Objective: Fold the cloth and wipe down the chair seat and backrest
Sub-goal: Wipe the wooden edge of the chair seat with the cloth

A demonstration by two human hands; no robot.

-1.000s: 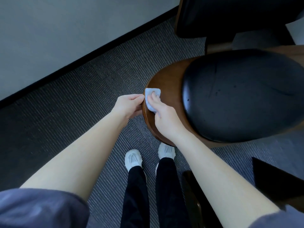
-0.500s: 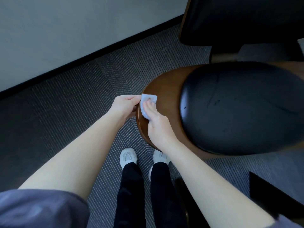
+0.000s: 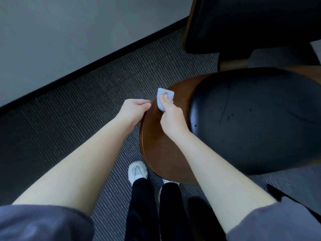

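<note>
Cloth (image 3: 160,101) half under right hand (image 3: 171,117)

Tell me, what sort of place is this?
Likely an office or meeting room, though I can't be sure: ribbed grey carpet, a plain wall with a dark baseboard, and a wooden chair with a black padded seat.

Both bare forearms extended forward: left hand (image 3: 134,110) curled against the seat rim (image 3: 145,136), right hand (image 3: 171,117) gripping the cloth (image 3: 160,95) with curled fingers.
</note>
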